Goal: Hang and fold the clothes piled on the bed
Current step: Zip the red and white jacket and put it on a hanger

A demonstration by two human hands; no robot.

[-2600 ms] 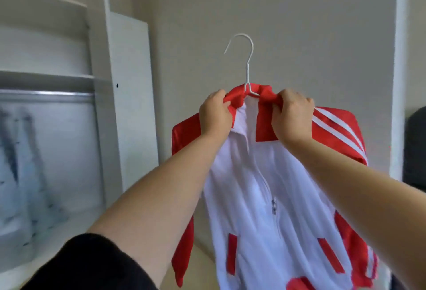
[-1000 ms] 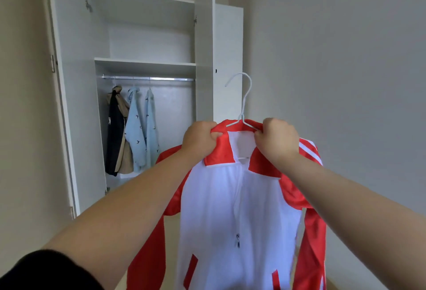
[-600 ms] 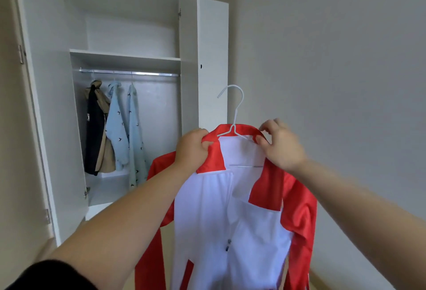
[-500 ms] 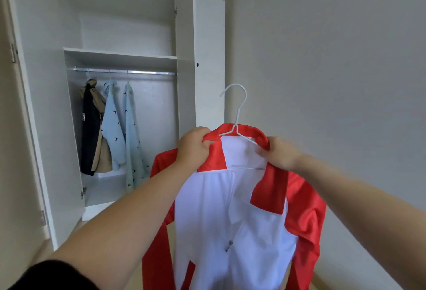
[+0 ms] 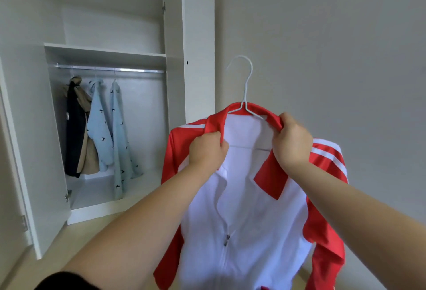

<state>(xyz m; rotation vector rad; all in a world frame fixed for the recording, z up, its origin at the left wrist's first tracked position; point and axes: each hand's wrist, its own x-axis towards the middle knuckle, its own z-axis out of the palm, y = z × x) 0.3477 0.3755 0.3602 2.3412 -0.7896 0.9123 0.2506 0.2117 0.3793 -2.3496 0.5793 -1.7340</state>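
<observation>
1. The right hand [image 5: 291,143] now has its fingers curled tight round the right end of the red collar [image 5: 251,109]. Half a second ago it lay lower and looser against the cloth.
2. The left hand [image 5: 208,151] grips the collar's left edge, a little lower than the right hand. The two hands are apart, with the white lining showing between them.
3. The red and white jacket [image 5: 249,220] hangs below both hands on a white wire hanger [image 5: 245,86], whose hook rises above and between them.
4. The jacket sits squarer than it did a moment ago. A striped shoulder now shows just beyond each hand, and the drooping right front has been pulled up. The zip below the hands is partly open.
5. I judge that the garment is seated on the hanger and only the collar is being settled. Hooking it up looks like the step to come.
6. The rail [image 5: 110,69] lies beyond and to the left of the left hand, inside the open wardrobe [image 5: 175,59].
7. A dark and tan coat [image 5: 75,128] and pale blue shirts [image 5: 101,123] hang on the rail's far-left stretch. Bare rail remains on the side nearer the hands.
8. The bed and its pile are out of view, so I cannot tell how much is left.
</observation>
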